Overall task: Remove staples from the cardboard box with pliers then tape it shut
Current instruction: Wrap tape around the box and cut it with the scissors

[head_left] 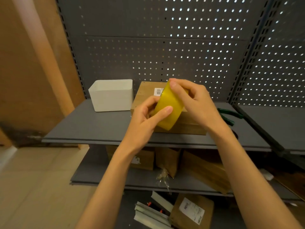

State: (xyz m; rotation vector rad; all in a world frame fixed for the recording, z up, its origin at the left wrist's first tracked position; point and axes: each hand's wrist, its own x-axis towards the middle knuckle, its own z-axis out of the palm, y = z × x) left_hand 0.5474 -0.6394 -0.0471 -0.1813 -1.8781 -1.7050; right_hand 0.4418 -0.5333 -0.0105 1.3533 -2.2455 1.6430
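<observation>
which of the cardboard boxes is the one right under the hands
The cardboard box on the top shelf, beside the white bin, with a barcode label. Both hands hold the yellow tape roll over it; the other boxes sit on lower shelves.

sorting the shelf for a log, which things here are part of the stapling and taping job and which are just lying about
Part of the job:
cardboard box
tape roll, held in left hand and right hand
green-handled pliers, lying right of the box

Just lying about:
white bin
packages on lower shelf
</observation>
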